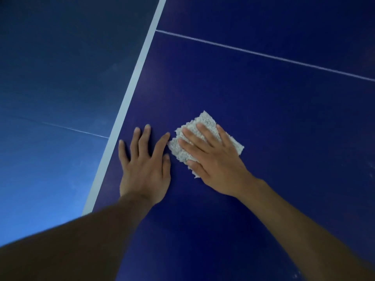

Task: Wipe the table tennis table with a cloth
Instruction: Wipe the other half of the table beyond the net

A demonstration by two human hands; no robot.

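The dark blue table tennis table (253,110) fills most of the view. A folded, fluffy white cloth (205,120) lies flat on it near the middle. My right hand (213,159) presses down on the cloth with fingers spread, covering most of it. My left hand (144,167) lies flat on the bare table just left of the cloth, fingers apart, its index fingertip almost touching the cloth's left edge. It holds nothing.
A broad white line (129,94) runs along the table's left edge, close to my left hand. A thin white line (263,54) crosses the table farther away. Left of the edge lies a lighter blue floor (50,98).
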